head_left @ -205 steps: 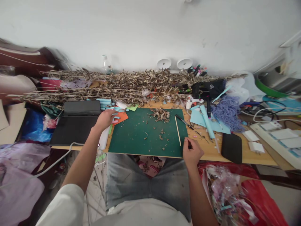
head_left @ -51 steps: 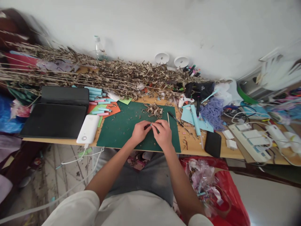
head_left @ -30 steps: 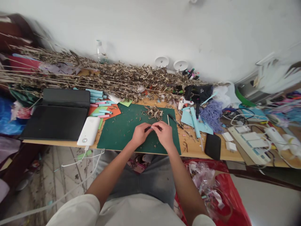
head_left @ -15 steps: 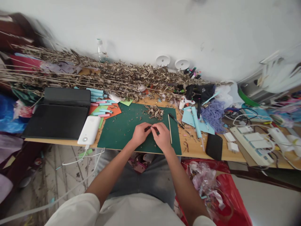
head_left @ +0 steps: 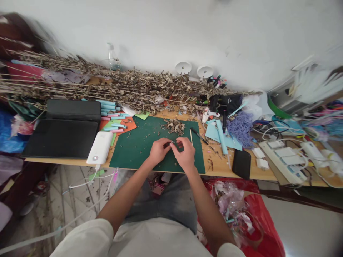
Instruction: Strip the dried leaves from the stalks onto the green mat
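Over the green cutting mat (head_left: 134, 142) my two hands meet, fingertips almost touching. My left hand (head_left: 158, 151) is closed in a pinch on a small pale curled piece (head_left: 173, 142), too small to name for certain. From the other side my right hand (head_left: 184, 153) has its thumb against the piece, with its forefinger bent just above. Beyond the hands lies a heap of dry, curled brown leaves (head_left: 174, 126), with crumbs scattered around it. A thin wooden stick (head_left: 191, 137) and a black pen (head_left: 198, 135) lie right of the right hand.
Dried leafy stems (head_left: 150, 85) span the table's back. Left are a black tablet case (head_left: 61, 137), a white power bank (head_left: 99, 148) and rolled paper pieces (head_left: 118, 126). Right are a glue gun (head_left: 210, 115), purple yarn (head_left: 239, 130), a phone (head_left: 241, 163) and a power strip (head_left: 284, 162).
My right forefinger has lifted a little from its thumb, and the small pale curl now shows between the hands. The whole view has shifted slightly.
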`<state>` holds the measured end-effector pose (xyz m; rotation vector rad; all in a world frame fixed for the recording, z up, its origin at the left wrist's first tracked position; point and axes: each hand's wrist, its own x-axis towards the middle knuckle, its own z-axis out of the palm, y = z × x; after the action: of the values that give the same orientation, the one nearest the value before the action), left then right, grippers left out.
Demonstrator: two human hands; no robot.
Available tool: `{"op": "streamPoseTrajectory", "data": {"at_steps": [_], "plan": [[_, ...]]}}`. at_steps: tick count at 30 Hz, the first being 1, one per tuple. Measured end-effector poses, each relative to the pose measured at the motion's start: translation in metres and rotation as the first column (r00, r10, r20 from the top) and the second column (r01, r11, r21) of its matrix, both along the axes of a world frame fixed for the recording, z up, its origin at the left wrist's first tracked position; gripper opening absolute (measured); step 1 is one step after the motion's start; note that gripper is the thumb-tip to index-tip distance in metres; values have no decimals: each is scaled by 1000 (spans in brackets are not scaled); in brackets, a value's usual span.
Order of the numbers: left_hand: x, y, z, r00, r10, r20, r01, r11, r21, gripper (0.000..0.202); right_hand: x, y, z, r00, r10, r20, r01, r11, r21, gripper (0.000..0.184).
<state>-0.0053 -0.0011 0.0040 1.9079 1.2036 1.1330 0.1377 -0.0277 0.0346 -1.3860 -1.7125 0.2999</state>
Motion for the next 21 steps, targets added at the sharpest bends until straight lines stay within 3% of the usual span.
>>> {"op": "streamPoseTrajectory", "data": {"at_steps": [6,12,15,18,21], "plan": [[0,0,-1,1000,11,-19,-11,1000,5,9,-7,5,-5,976,-29,-215,0,991,-132,17],[1,1,-3,1000,11,-13,-11,1000,21,12,-10,15,-12,841,-113,-529,-57,954,-294,26],[2,1,-4,1000,15,-16,-15,1000,14,11,-8,18,-12,784,-160,-599,-75,935,-348,32],[2,1,-4,1000,16,-9,-16,1000,6,13,-7,14,-9,748,-170,-641,-63,944,-323,36],[2,1,-2,1000,3,-7,-3,1000,7,12,-8,7,-6,815,-126,-566,-34,964,-263,30]]}}
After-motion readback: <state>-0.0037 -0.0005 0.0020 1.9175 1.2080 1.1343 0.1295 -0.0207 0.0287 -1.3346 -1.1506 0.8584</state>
